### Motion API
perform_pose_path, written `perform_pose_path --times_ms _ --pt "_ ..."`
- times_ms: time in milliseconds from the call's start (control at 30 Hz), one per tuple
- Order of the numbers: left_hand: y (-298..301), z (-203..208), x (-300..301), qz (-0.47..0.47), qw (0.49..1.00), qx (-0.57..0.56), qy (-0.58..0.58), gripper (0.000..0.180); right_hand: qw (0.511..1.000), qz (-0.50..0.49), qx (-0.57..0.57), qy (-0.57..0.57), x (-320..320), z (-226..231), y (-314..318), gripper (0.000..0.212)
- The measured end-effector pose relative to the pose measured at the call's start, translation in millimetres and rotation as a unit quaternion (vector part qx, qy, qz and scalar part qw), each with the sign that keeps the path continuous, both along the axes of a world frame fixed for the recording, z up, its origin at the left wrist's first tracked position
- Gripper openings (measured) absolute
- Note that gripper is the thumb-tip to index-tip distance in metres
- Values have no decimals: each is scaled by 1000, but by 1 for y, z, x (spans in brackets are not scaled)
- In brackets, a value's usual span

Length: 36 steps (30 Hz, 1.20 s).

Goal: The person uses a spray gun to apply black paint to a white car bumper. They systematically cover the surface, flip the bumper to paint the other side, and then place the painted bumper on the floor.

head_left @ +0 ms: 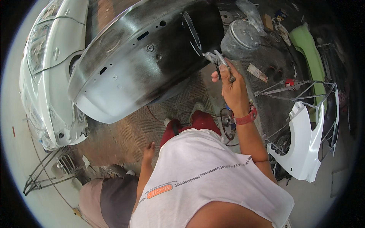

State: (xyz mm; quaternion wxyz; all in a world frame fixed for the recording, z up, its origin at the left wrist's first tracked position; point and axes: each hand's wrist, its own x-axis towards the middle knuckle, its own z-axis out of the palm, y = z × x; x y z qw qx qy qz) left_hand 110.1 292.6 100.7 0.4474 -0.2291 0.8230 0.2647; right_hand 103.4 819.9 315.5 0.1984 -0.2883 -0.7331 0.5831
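- Curved car panel (140,57) fills the upper centre, part grey, part black; its top edge is cut off.
- Spray gun (228,53) with metal cup, upper right of centre, just beside the panel.
- Right hand (232,89) clenched round the gun's grip.
- Left hand (149,150) hangs low, fingers hard to make out.

Big body panel (129,72): black w/ grey-white patches, paler silver toward lower left edge, white scribble marks near top right. Spray gun (222,62): dull silver metal, cup (239,38) grey w/ paint haze. Right hand (232,85) wears red wristband (246,117). Shirt (205,182): white, black-white checker stripe, orange oval patch. Trousers (190,123): dark red. Car (49,64) at left: white. Fender (304,148) at right: glossy white. Another panel (310,51) behind it: light green. Floor grating (129,133): brown-grey mesh pattern.
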Motion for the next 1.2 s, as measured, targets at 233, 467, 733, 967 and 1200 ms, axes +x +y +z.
perform_pose_path --times_ms 233,467,733,967,1200 --pt "-16 5 19 -16 999 -29 16 57 987 148 -44 -34 -23 6 -31 52" --pt "-46 -5 29 -1 997 17 76 59 985 115 -122 -27 -48 -7 -30 57" --pt "-62 0 34 25 995 30 88 60 1000 14 -4 -10 -35 -7 -38 59" --pt "-112 -42 46 34 995 51 79 58 984 150 -68 -68 0 5 -164 52" --pt "-210 -50 49 140 983 104 60 57 940 323 36 -101 30 -8 -326 58"
